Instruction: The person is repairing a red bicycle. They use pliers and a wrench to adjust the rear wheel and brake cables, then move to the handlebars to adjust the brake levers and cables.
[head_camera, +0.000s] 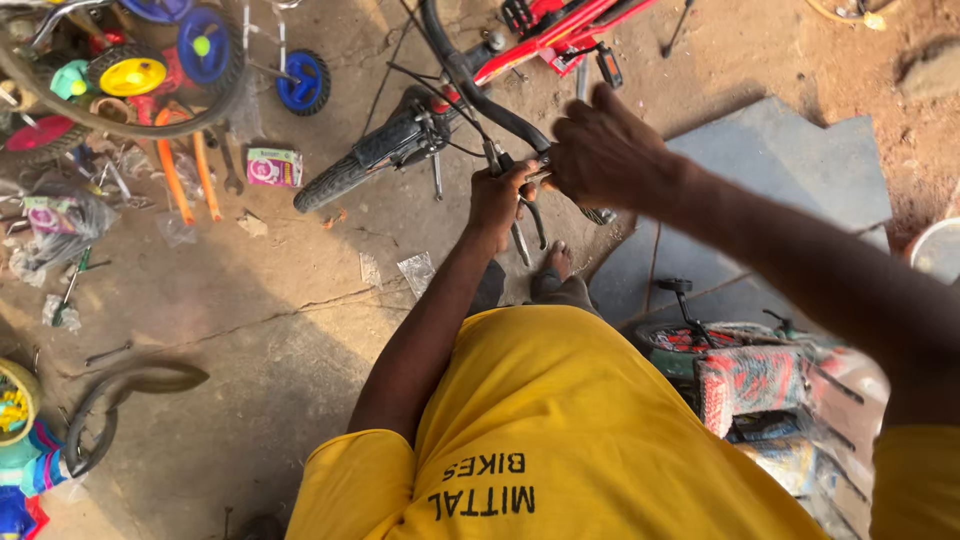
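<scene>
- The left hand (497, 197) is closed around a thin metal hand tool with dark handles (527, 222); the tool's working end is covered by the fingers, so its kind is hard to tell.
- The right hand (605, 155) is closed over the end of the curved black handlebar (478, 95), and the grip under the palm is hidden.
- The handlebar sits a little above the centre of the view, at about 12 o'clock from the yellow shirt (560, 440), and its top runs out of the frame.
- The red bicycle frame (560, 30) at 12 o'clock is cut off by the upper edge.
- A small black tyre (372, 155) lies at 9 o'clock from the hands, partly behind cables.
- Blue and yellow plastic training wheels (300, 82) are piled at 10 o'clock, with orange curved strips (175, 175) and a small pink and green cardboard box (273, 167) below them.
- A bare foot (558, 262) shows at 6 o'clock from the hands, just beside the grey stone slab (770, 160).
- A wrapped small bicycle (750, 375) at 4 o'clock is partly covered by the right arm.
- A loose grey tyre (120, 395) lies on the concrete floor (270, 310) at 8 o'clock.
</scene>
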